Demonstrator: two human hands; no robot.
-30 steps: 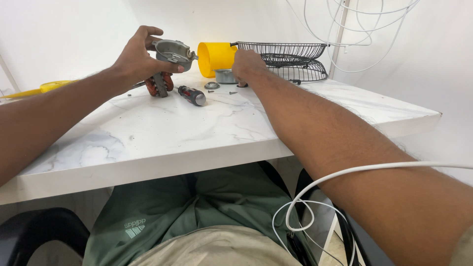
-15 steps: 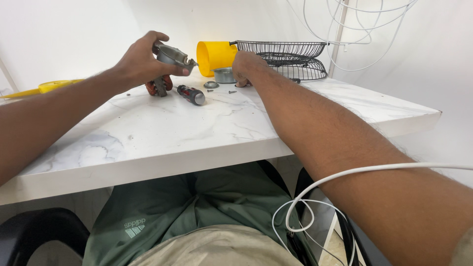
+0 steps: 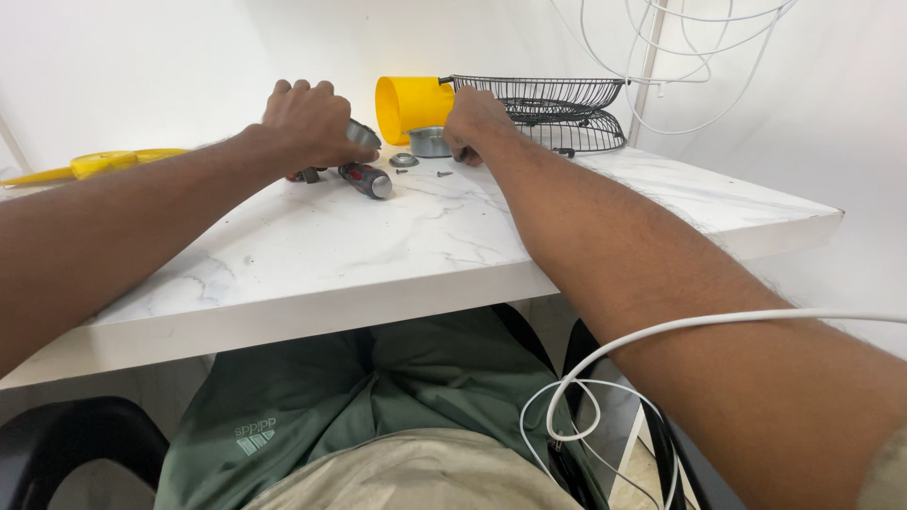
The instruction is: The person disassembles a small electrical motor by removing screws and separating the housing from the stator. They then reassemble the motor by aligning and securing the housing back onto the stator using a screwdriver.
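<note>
Left hand [image 3: 307, 123] curled over a grey metal part [image 3: 363, 133]; right hand [image 3: 472, 121] (fingers bent) perhaps pinches something, hidden.

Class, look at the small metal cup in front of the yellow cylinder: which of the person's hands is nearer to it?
Right. The right hand rests just beside the small metal cup, on its right. The left hand is farther left, gripping a grey metal part.

Yellow cup [image 3: 408, 104], black wire grille [image 3: 548, 109], white grey-veined marble table [image 3: 425, 236], green shirt [image 3: 378, 387].
</note>
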